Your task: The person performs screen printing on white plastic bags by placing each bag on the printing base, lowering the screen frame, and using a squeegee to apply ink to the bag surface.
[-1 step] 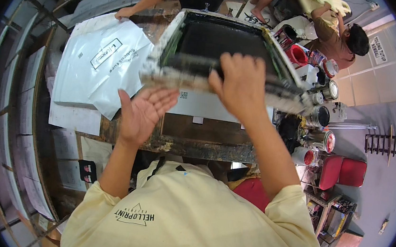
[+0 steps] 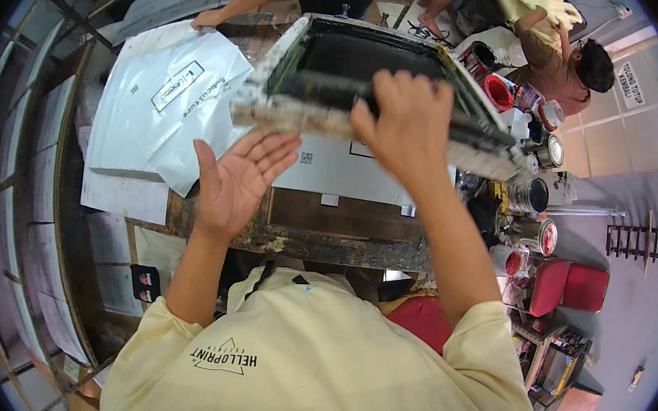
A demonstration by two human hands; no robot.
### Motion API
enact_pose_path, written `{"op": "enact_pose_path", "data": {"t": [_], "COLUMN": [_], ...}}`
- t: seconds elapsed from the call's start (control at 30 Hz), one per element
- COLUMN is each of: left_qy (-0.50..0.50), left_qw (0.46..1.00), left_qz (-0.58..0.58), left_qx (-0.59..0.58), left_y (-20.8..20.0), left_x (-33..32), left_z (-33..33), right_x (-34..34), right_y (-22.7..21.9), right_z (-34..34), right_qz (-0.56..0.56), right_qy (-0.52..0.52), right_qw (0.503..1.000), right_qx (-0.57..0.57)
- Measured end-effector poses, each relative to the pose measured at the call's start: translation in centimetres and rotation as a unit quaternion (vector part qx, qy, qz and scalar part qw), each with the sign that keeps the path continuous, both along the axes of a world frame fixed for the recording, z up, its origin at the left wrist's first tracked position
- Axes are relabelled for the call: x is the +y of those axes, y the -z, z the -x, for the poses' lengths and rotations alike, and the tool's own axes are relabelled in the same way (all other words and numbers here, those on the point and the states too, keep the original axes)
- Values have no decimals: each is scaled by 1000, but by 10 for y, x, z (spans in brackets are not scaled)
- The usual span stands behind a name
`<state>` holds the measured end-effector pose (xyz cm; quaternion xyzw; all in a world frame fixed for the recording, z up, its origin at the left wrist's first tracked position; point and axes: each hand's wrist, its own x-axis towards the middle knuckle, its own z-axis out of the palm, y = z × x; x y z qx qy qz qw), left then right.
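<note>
My right hand is closed around a dark squeegee lying across the near part of a screen printing frame. The frame's mesh is black and its near edge is raised and blurred. Under that edge lies a white plastic mailer, partly hidden, with a small square code and part of a dark printed outline showing. My left hand is open, palm up, holding nothing, its fingertips close to the frame's near left corner. Left of the frame is a stack of white printed mailers.
A co-worker's hand rests at the mailers' far edge. Paint cans crowd the right side, near a red chair. Another person handles pale cloth at the far right. Shelving runs along the left.
The near edge of the frame has risen slightly along with my right hand. More of the mailer beneath it shows, including part of its printed outline. My left hand stays almost still.
</note>
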<state>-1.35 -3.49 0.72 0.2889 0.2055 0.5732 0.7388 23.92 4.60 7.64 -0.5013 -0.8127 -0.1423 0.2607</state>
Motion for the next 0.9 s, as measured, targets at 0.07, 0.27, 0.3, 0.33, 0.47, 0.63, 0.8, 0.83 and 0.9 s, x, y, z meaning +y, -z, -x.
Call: {"op": "enact_pose_path", "data": {"t": [0.07, 0.27, 0.3, 0.33, 0.47, 0.63, 0.8, 0.83, 0.9], "left_qy": [-28, -15, -1, 13, 8, -54, -197, -218, -274], "left_qw": [984, 473, 482, 492, 478, 509, 722, 749, 755], "left_qz": [-74, -154, -140, -125, -146, -148, -141, -123, -107], "left_qx": [160, 868, 865, 861, 866, 846, 648, 613, 586], "left_y": [6, 171, 185, 192, 194, 162, 96, 81, 78], "left_x": [12, -42, -50, -56, -57, -42, 37, 47, 43], "left_z": [-8, -48, -50, -52, -57, -70, -89, -91, -86], "right_x": [27, 69, 72, 72, 69, 70, 74, 77, 75], "right_y": [-20, -63, -70, -79, -97, -63, -58, -57, -59], "right_z": [-1, -3, -1, 4, 9, -5, -6, -6, -5], "right_qz": [-42, -54, -51, -22, 29, -54, -70, -82, -79], "right_qy": [8, -6, -13, 1, 15, 4, -2, -11, -7], "right_qw": [999, 998, 999, 999, 996, 998, 997, 996, 996], "right_qx": [4, 12, 11, 30, 87, 16, 36, 43, 38]}}
